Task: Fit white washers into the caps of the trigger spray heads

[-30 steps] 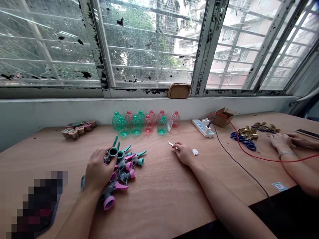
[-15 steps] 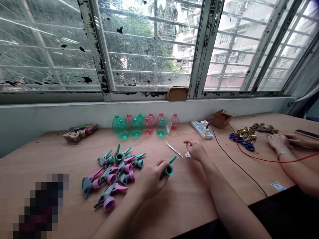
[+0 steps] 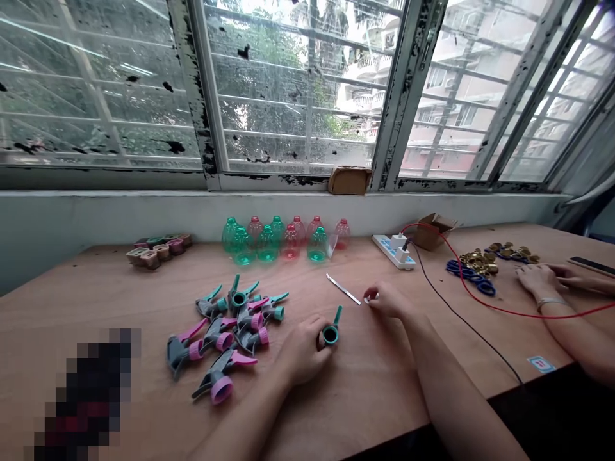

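Note:
My left hand [image 3: 307, 349] is wrapped round a trigger spray head [image 3: 330, 334] with a teal collar, its open end facing me and its teal trigger pointing up. To the right, my right hand [image 3: 388, 301] has its fingertips closed on a small white ring [image 3: 368, 299] at the table surface; the fingers cover most of it. Just left of those fingertips lie metal tweezers [image 3: 343, 289]. A pile of grey spray heads [image 3: 223, 341] with pink or teal collars and triggers lies left of my left hand.
Several green and red clear bottles [image 3: 268, 244] stand near the wall. A power strip [image 3: 394, 251] with red and dark cables lies right of them, beside a small cardboard box [image 3: 435, 232]. Further right, another person's hands [image 3: 538, 282] are near brass parts [image 3: 478, 262] and blue rings.
My right hand has come down, and its fingers have closed on the white ring. The spray head in my left hand has turned to a more upright trigger. The view has shifted slightly.

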{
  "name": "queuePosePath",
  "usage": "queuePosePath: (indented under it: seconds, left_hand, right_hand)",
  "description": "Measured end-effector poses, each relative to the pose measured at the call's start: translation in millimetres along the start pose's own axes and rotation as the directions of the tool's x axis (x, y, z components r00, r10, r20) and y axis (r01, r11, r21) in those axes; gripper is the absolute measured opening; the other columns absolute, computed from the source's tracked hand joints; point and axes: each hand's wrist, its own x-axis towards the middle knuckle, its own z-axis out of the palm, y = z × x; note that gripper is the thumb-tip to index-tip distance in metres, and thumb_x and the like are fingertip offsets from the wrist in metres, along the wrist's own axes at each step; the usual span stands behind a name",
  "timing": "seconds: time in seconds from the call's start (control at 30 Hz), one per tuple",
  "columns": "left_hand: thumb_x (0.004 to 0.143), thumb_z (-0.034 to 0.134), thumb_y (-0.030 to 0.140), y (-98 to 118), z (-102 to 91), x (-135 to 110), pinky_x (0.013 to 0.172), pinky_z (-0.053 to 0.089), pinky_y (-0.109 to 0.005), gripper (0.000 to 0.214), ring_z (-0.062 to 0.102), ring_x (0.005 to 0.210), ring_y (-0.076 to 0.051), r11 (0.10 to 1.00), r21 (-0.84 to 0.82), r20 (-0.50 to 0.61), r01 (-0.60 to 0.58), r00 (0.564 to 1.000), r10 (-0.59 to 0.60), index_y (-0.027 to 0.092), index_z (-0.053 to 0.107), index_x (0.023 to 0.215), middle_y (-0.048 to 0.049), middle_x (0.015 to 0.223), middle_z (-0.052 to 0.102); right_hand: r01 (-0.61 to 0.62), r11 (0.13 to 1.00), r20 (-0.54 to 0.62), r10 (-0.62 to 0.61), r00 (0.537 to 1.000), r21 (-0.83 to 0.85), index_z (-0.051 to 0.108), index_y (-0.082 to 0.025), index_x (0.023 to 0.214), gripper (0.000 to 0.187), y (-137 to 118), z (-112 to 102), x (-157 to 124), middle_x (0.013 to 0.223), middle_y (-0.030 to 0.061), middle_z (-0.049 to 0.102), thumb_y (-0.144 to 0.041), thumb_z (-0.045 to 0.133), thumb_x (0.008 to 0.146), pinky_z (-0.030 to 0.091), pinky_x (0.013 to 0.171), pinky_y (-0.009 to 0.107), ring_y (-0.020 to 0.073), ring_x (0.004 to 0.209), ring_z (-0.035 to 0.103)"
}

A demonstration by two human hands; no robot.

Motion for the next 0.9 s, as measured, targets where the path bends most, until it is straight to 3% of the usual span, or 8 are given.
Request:
queuePosePath:
  seconds: [0.23, 0.33, 0.4, 0.47, 0.57, 0.73, 0.9]
  left_hand:
    - [0.072, 0.059, 0.014, -8.1, 1.4, 3.3, 0.068, 0.040, -0.026, 0.020, 0.056, 0.079, -0.017, 0.998, -0.019, -0.097, 0.059, 0.993, -0.061, 0.021, 0.065, 0.090, -0.0039, 0.093, 0.064]
    - [0.072, 0.059, 0.014, -13.3, 0.8, 5.8, 0.066, 0.039, -0.025, 0.020, 0.056, 0.076, -0.016, 0.993, -0.018, -0.152, 0.114, 0.982, -0.116, 0.020, 0.066, 0.090, -0.0025, 0.090, 0.064]
    - [0.072, 0.059, 0.013, -16.6, 0.0, 8.0, 0.066, 0.040, -0.024, 0.022, 0.055, 0.075, -0.015, 0.988, -0.016, -0.182, 0.153, 0.971, -0.153, 0.020, 0.067, 0.091, -0.0021, 0.090, 0.064]
    - [0.071, 0.061, 0.012, -19.1, -0.8, 9.9, 0.067, 0.040, -0.024, 0.023, 0.056, 0.078, -0.015, 0.985, -0.014, -0.191, 0.171, 0.967, -0.170, 0.020, 0.067, 0.092, -0.0023, 0.094, 0.064]
    - [0.072, 0.063, 0.015, -20.9, -1.3, 11.5, 0.069, 0.041, -0.024, 0.024, 0.057, 0.082, -0.017, 0.984, -0.006, -0.191, 0.180, 0.965, -0.178, 0.022, 0.067, 0.094, -0.0022, 0.096, 0.064]
    - [0.073, 0.063, 0.016, -20.5, -0.6, 11.6, 0.070, 0.042, -0.024, 0.023, 0.058, 0.087, -0.018, 0.982, 0.025, -0.187, 0.187, 0.966, -0.179, 0.022, 0.068, 0.095, -0.0028, 0.095, 0.063]
    - [0.076, 0.059, 0.016, -19.7, 0.4, 10.9, 0.069, 0.042, -0.024, 0.024, 0.058, 0.085, -0.017, 0.985, 0.053, -0.176, 0.163, 0.973, -0.151, 0.023, 0.067, 0.098, -0.0022, 0.096, 0.063]
  right_hand:
    - [-0.010, 1.000, -0.006, 0.010, 1.000, -0.003, 0.067, -0.017, 0.075, 0.007, -3.8, -8.4, -4.8, 0.076, 0.0046, 0.069, -0.017, 0.063, 0.069, 0.038, 0.056, 0.024, 0.0160, 0.067, 0.059]
    - [0.091, 0.985, -0.045, -0.085, 0.995, 0.144, 0.063, -0.017, 0.069, 0.004, -22.1, -9.8, -8.6, 0.069, 0.0013, 0.065, -0.021, 0.064, 0.070, 0.038, 0.055, 0.024, 0.0141, 0.064, 0.055]
    - [0.188, 0.912, -0.072, -0.173, 0.982, 0.366, 0.063, -0.018, 0.071, 0.011, -43.6, -6.0, -12.7, 0.067, 0.0002, 0.064, -0.028, 0.066, 0.072, 0.040, 0.056, 0.024, 0.0133, 0.062, 0.055]
    - [0.248, 0.772, -0.075, -0.253, 0.965, 0.586, 0.064, -0.018, 0.075, 0.021, -69.0, 1.9, -18.3, 0.069, 0.0008, 0.064, -0.037, 0.070, 0.071, 0.044, 0.057, 0.025, 0.0136, 0.063, 0.056]
    - [0.283, 0.624, -0.051, -0.363, 0.930, 0.729, 0.067, -0.017, 0.076, 0.024, -102.2, 16.3, -27.2, 0.072, 0.0023, 0.066, -0.040, 0.073, 0.071, 0.047, 0.059, 0.026, 0.0147, 0.065, 0.059]
    - [0.329, 0.565, -0.114, -0.382, 0.917, 0.757, 0.071, -0.018, 0.079, 0.019, -118.7, 29.3, -32.8, 0.073, 0.0026, 0.066, -0.036, 0.072, 0.074, 0.048, 0.057, 0.025, 0.0135, 0.061, 0.059]
    - [0.469, 0.648, -0.238, -0.415, 0.878, 0.600, 0.071, -0.019, 0.078, 0.010, -114.3, 35.4, -31.7, 0.076, 0.0037, 0.064, -0.029, 0.070, 0.077, 0.046, 0.055, 0.023, 0.0133, 0.065, 0.059]
